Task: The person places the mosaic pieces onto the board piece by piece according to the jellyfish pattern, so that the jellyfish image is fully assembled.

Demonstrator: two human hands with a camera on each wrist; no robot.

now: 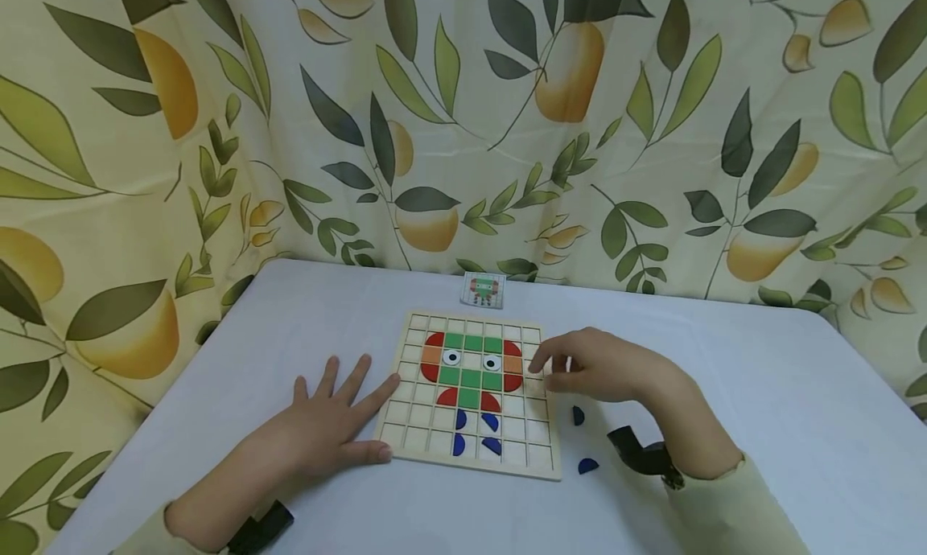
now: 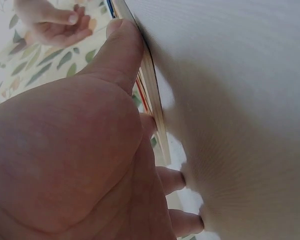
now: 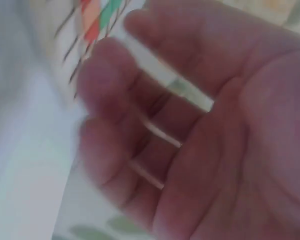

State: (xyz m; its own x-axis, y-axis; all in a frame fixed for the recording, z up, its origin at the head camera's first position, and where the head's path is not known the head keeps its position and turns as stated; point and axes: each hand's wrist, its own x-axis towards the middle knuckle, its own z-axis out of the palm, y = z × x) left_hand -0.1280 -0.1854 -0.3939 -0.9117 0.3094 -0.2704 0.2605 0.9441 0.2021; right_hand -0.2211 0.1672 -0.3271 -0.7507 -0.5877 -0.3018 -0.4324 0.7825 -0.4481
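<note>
A wooden grid board point(image 1: 416, 440) lies on the table, bearing a figure of green squares point(image 1: 469, 378), red quarter-round pieces point(image 1: 446, 397), orange squares and two eye tiles point(image 1: 452, 357). Several blue half-round pieces point(image 1: 459, 444) sit in its lower cells. My left hand point(image 1: 319, 426) is spread flat at the board's left side, with thumb and index finger touching the edge. Over the right edge hovers my right hand point(image 1: 608, 366), its fingers loosely bent. Nothing shows between those fingers point(image 3: 102, 75) in the right wrist view.
Two loose blue half-round pieces point(image 1: 578, 415) lie on the white tabletop point(image 1: 333, 306) right of the board. A small card point(image 1: 483, 289) picturing a similar figure stands behind it. A leaf-and-fruit patterned curtain point(image 1: 463, 145) hangs along the back.
</note>
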